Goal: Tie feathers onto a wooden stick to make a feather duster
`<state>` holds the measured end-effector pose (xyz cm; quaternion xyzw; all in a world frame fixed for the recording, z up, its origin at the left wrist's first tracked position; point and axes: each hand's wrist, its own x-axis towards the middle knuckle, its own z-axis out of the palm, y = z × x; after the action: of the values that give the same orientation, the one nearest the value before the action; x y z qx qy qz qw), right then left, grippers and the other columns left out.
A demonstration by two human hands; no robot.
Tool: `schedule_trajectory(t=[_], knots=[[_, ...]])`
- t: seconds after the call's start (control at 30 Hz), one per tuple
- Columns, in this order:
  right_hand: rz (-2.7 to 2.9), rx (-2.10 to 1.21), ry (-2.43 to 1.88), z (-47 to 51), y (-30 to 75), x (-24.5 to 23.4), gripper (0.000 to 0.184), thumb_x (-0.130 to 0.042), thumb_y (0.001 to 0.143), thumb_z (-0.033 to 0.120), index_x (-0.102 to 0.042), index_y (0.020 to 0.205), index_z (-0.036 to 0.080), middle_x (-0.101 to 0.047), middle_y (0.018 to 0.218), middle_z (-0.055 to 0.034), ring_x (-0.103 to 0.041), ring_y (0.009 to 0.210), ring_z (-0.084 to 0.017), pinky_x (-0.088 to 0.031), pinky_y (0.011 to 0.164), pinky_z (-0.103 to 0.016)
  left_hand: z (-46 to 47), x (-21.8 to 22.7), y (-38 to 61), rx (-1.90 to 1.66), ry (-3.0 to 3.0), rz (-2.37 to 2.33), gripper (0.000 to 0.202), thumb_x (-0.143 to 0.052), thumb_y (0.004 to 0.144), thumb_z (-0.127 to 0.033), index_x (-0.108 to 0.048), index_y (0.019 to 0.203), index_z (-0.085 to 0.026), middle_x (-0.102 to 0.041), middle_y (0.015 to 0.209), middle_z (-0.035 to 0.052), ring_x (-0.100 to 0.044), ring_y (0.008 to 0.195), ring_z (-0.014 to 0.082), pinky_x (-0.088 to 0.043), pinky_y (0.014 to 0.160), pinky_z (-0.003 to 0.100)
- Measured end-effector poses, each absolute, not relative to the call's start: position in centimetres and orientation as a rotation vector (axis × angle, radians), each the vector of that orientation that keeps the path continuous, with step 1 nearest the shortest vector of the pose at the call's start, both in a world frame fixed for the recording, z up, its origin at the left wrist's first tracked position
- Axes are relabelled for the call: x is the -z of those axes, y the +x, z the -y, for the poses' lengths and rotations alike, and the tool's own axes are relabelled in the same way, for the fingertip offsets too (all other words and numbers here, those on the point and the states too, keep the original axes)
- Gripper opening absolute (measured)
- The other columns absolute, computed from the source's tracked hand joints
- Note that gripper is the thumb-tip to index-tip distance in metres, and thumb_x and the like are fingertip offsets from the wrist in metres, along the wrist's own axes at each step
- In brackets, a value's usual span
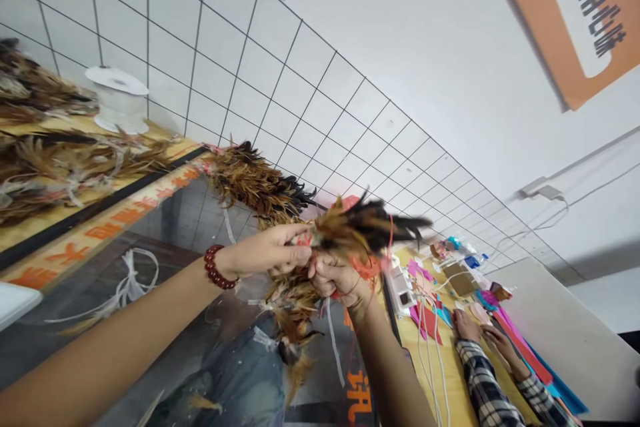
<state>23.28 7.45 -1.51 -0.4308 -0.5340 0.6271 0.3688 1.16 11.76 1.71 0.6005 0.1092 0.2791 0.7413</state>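
My left hand (283, 248), with a dark red bead bracelet at its wrist, is closed on the base of a bunch of brown and black feathers (350, 230). The feathers point right and their dark tips are blurred. Just below, my right hand (336, 278) is closed, its thumb and fingers pinched together close to the feather base. Red string (391, 230) shows by that hand and wrist; what exactly its fingers grip is hidden. More tied feather bunches (250, 177) lie behind my hands, and others (295, 297) hang beneath them.
Feather bundles (75, 160) and a white spool (117, 100) lie on the left table. White ties (131, 287) rest on the clear sheet. On the right, a power strip (400, 287) with cables and coloured pieces sits near a co-worker's hands (467, 325) in plaid sleeves. A wire grid stands behind.
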Motion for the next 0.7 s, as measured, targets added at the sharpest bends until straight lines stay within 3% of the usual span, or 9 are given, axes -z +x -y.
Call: schedule_trajectory(t=[0.03, 0.1, 0.27, 0.43, 0.57, 0.7], knots=[[1.33, -1.642, -1.095, -7.0, 23.0, 1.6, 0.039, -0.073, 0.08, 0.051, -0.063, 0.081, 0.013, -0.032, 0.048, 0.0114, -0.021, 0.038, -0.003, -0.019, 0.035, -0.016, -12.0, -1.4, 1.3, -0.609, 1.196, -0.224, 0.037, -0.068, 0.081, -0.047, -0.044, 0.081, -0.02, -0.045, 0.065, -0.0049, -0.025, 0.044, 0.0031, -0.017, 0.04, 0.015], [1.201, -1.682, -1.072, -6.2, 22.7, 1.6, 0.039, -0.077, 0.076, 0.05, -0.062, 0.078, 0.015, -0.024, 0.047, 0.0134, -0.011, 0.04, -0.002, -0.009, 0.037, -0.017, -12.6, -1.1, 1.3, -0.618, 1.021, -0.189, 0.04, -0.069, 0.081, -0.045, -0.038, 0.075, -0.019, -0.04, 0.064, -0.0059, -0.017, 0.042, 0.0011, -0.01, 0.038, 0.013], [0.982, -1.705, -1.075, -4.1, 23.9, 1.3, 0.034, -0.081, 0.073, 0.043, -0.063, 0.082, 0.016, -0.023, 0.049, 0.0137, -0.01, 0.039, -0.001, -0.006, 0.037, -0.017, -14.5, -1.6, -0.7, -0.678, 0.945, -0.198, 0.038, -0.068, 0.082, -0.04, -0.04, 0.069, -0.018, -0.037, 0.06, -0.0054, -0.015, 0.041, 0.0006, -0.007, 0.036, 0.014], [0.967, -1.547, -1.199, -0.6, 27.2, 0.5, 0.032, -0.08, 0.075, 0.042, -0.065, 0.083, 0.015, -0.024, 0.048, 0.0129, -0.011, 0.039, -0.001, -0.007, 0.037, -0.018, -16.0, -1.7, -4.2, -0.826, 1.06, -0.384, 0.034, -0.07, 0.081, -0.034, -0.046, 0.066, -0.014, -0.045, 0.06, -0.0031, -0.021, 0.042, -0.0011, -0.01, 0.043, 0.013], [0.866, -1.414, -1.18, 3.6, 29.8, -1.2, 0.031, -0.081, 0.072, 0.04, -0.061, 0.07, 0.018, -0.022, 0.048, 0.0116, -0.012, 0.041, -0.002, -0.011, 0.04, -0.018, -16.9, -0.4, -6.4, -0.721, 1.161, -0.343, 0.035, -0.078, 0.067, -0.031, -0.049, 0.057, -0.013, -0.048, 0.055, -0.0008, -0.025, 0.041, -0.0001, -0.012, 0.044, 0.015], [0.683, -1.207, -1.117, 8.6, 31.6, -4.1, 0.037, -0.083, 0.069, 0.035, -0.05, 0.062, 0.02, -0.021, 0.052, 0.0103, -0.017, 0.045, -0.005, -0.028, 0.044, -0.02, -17.9, 0.8, -7.7, -0.508, 1.278, -0.345, 0.033, -0.082, 0.056, -0.023, -0.051, 0.049, -0.013, -0.04, 0.045, -0.0032, -0.029, 0.043, 0.0029, -0.018, 0.045, 0.016]])
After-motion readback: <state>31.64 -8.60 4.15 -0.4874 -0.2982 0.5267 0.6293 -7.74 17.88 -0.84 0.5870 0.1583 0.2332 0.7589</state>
